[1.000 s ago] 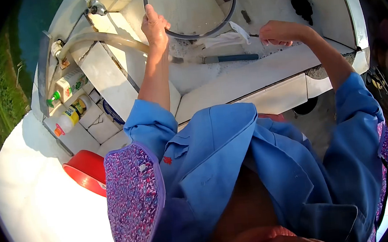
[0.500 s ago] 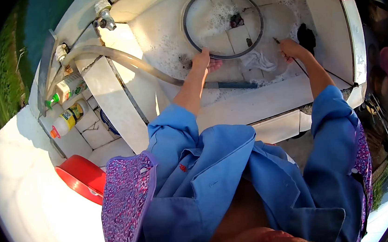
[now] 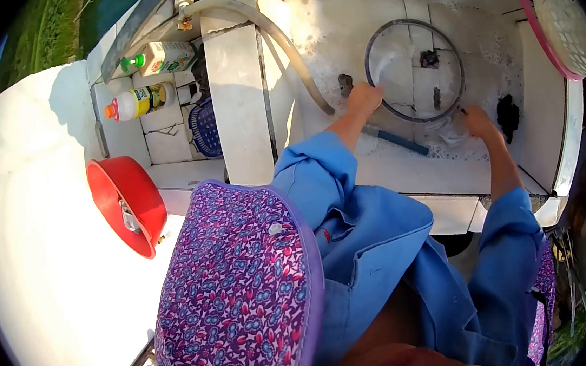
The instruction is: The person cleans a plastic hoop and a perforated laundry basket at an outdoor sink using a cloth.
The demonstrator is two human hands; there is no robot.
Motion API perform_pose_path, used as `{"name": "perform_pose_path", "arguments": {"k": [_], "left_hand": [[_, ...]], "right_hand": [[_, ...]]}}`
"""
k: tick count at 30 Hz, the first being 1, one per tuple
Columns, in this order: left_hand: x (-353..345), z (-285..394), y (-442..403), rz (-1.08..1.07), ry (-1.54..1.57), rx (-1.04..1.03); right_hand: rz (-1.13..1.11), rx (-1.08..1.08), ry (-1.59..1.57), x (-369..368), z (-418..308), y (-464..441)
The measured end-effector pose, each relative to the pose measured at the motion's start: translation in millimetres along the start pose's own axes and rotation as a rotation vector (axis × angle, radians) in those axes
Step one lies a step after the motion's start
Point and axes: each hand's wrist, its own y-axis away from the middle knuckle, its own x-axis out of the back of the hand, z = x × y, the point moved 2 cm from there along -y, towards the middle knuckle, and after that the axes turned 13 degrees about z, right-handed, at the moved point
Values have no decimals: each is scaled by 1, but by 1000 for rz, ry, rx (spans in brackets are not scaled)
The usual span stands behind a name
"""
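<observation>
My left hand (image 3: 366, 98) is closed at the left edge of a grey ring (image 3: 462, 68) over the light tiled basin. My right hand (image 3: 479, 123) is closed beside the ring's lower right edge, with a small dark tip showing at its fingers; the rest of that thing is hidden. A wet whitish cloth (image 3: 449, 131) lies just left of my right hand. Below the ring, a blue tube end (image 3: 403, 142) rests on the basin floor. Something black and crumpled (image 3: 508, 118) sits right of my right hand.
A pale hose (image 3: 279, 39) curves down from a tap at the left. Two bottles (image 3: 162, 58) (image 3: 141, 102) and a blue basket (image 3: 204, 128) occupy a side compartment. A red basin (image 3: 129, 199) stands at lower left, a pink-rimmed white basket (image 3: 567, 22) at upper right.
The view has swung, shifting the scene rightward. Against the basin, the ring has come nearer my right hand. Both hands have stayed closed near its lower side, and more of the red basin shows.
</observation>
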Motion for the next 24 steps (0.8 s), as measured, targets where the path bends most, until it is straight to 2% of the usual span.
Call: {"name": "perform_pose_path", "arguments": {"k": [1,3,4,6,7,8,10,12,13,14,15,17,19,20,22,24], "left_hand": [[9,4,-8,34,29,4],[31,22,-23,116,119,-299],[48,30,-14,131,138,-311],[70,61,15,-291,687,-428],[84,76,40,-346,691,-456],[94,81,64,-417,694,-485],[93,79,84,-500,664,-701],[90,74,110,-408,542,-855],[88,71,122,-332,351,-920],[85,68,132,-235,161,-978],[78,62,142,-253,156,-1023],[71,49,159,-32,-37,-1202],[64,43,180,48,-95,-1242],[64,39,188,113,-133,-1245],[64,34,195,151,-146,-1332],[66,26,200,107,-269,-1342]], "right_hand": [[110,62,70,5,8,0],[310,109,145,26,11,19],[331,123,156,35,4,25],[383,113,46,54,9,52],[471,115,20,62,-2,71],[400,111,-166,65,-3,80],[503,219,-270,71,-16,98],[529,55,-511,74,-30,105],[550,-8,-663,84,-56,128],[573,55,-775,87,-69,136],[589,45,-861,93,-87,151],[532,24,-780,91,-101,150],[699,165,-319,84,-110,147],[725,163,-326,86,-113,150],[567,62,-399,82,-115,162],[632,77,-361,82,-113,172]]}}
